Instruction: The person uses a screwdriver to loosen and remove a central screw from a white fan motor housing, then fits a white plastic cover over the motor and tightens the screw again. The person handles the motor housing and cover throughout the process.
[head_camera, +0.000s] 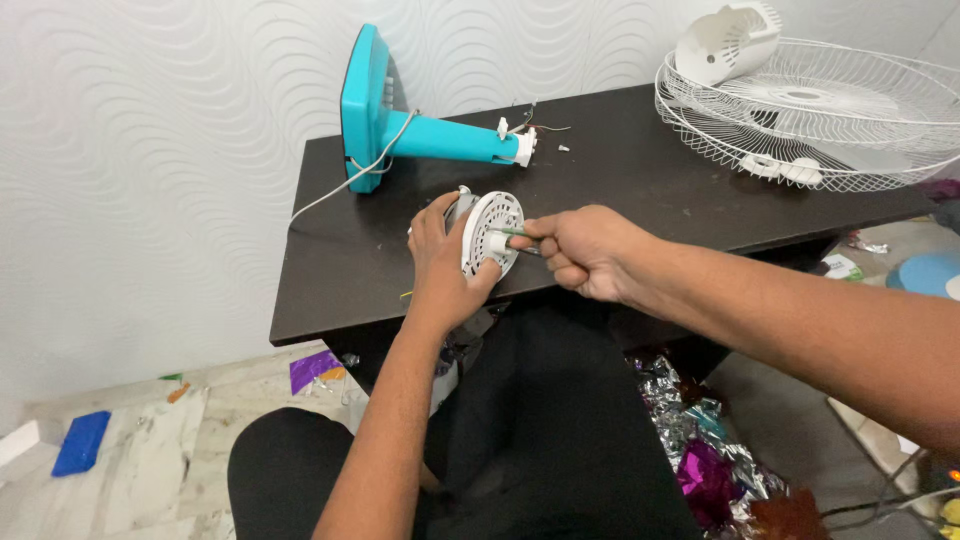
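My left hand (440, 262) grips a round white fan motor housing (489, 233) with vent slots, held upright on its edge at the front of the dark table (640, 180). My right hand (580, 250) is closed around a thin green-handled screwdriver (514, 233), its tip against the white hub at the housing's centre. Behind them lies a teal fan stand (400, 125) on its side, base to the left, with a white collar and loose wires at its right end.
White wire fan grilles (830, 115) and a white plastic motor cover (725, 42) sit at the table's back right. A grey cord (340, 190) trails off the left edge. Foil scraps (690, 440) and a blue block (80, 440) lie on the floor.
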